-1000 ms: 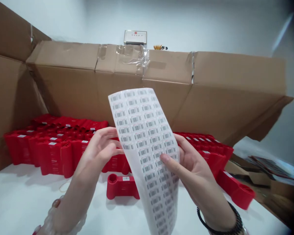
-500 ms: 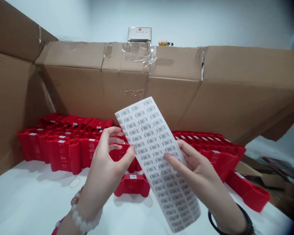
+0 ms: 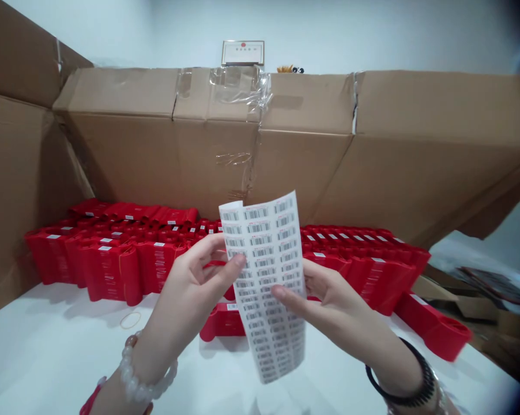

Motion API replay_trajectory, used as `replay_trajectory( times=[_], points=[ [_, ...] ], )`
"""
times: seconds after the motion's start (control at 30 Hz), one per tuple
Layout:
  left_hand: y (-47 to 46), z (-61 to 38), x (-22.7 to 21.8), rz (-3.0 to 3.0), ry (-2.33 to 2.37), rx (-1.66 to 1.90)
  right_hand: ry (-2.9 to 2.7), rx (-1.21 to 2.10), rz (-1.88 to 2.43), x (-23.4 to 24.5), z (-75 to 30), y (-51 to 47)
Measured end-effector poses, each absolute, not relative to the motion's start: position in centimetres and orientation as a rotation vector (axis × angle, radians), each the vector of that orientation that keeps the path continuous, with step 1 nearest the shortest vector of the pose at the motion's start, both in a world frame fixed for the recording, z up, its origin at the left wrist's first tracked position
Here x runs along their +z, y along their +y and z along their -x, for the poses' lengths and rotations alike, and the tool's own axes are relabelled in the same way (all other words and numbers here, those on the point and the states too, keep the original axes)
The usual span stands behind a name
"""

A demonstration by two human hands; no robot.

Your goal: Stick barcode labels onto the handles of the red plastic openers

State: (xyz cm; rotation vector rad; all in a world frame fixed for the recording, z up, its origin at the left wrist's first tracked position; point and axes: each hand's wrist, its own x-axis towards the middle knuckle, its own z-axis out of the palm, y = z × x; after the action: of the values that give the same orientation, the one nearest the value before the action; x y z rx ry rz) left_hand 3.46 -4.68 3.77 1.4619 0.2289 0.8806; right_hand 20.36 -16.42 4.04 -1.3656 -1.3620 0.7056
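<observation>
A white sheet of barcode labels [image 3: 266,271] is held upright in front of me, bending over at its lower end. My right hand [image 3: 329,297] grips its right edge, thumb across the front. My left hand [image 3: 199,282] pinches the sheet's left edge with thumb and fingers. Below the sheet one red plastic piece [image 3: 219,321] with a small white label lies on the white table [image 3: 48,357].
Rows of red plastic pieces [image 3: 108,259] with white labels stand along the cardboard wall [image 3: 156,150], more on the right [image 3: 372,265]. One red piece [image 3: 437,331] lies at the table's right edge. A rubber band [image 3: 131,320] lies on the table at the left.
The label sheet has come lower and closer to upright, now shorter in view. My left hand has shifted from beside the sheet to pinching its left edge.
</observation>
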Motion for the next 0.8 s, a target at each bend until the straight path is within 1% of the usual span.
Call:
replay_trajectory(
  times=[0.27, 0.47, 0.6, 0.8],
  points=[
    [-4.7, -3.5, 3.9, -1.399, 0.231, 0.833, -1.241, 0.818, 1.289, 4.1, -20.4, -16.6],
    [-4.1, -3.5, 3.6, -1.455, 0.314, 0.873, -1.203, 0.743, 1.284, 4.2, -20.7, -16.7],
    [-3.9, -3.6, 3.4, -1.468, 0.329, 0.893, -1.172, 0.749, 1.300, 4.3, -20.8, -16.9],
    [-3.9, -3.3, 3.5, -1.456, 0.255, 0.810, -1.159, 0.639, 1.370, 4.5, -21.4, -16.6]
  ],
)
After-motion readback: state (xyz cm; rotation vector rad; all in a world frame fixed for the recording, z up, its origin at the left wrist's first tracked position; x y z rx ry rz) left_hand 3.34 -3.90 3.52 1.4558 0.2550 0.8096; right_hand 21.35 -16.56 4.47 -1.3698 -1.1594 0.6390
